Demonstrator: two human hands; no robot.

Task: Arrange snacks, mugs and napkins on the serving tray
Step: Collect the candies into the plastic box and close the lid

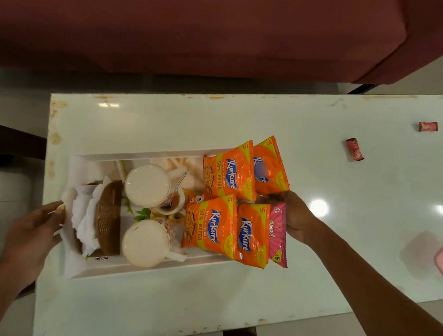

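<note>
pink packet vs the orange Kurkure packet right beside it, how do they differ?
The pink packet is magenta with a ray pattern; the orange Kurkure packet is orange and yellow. The orange one overlaps the pink one, hiding part of it. Both lie at the tray's right end, marked 5.

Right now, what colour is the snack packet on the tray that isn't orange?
Pink; the packet shows in the head view, partly under an orange packet.

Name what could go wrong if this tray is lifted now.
The pink packet and nearest orange packet seem to overhang the tray at its right end by the right hand; a tilt could slide them off. The far mug and near mug stand close beside the napkins; a jolt might tip them.
</note>
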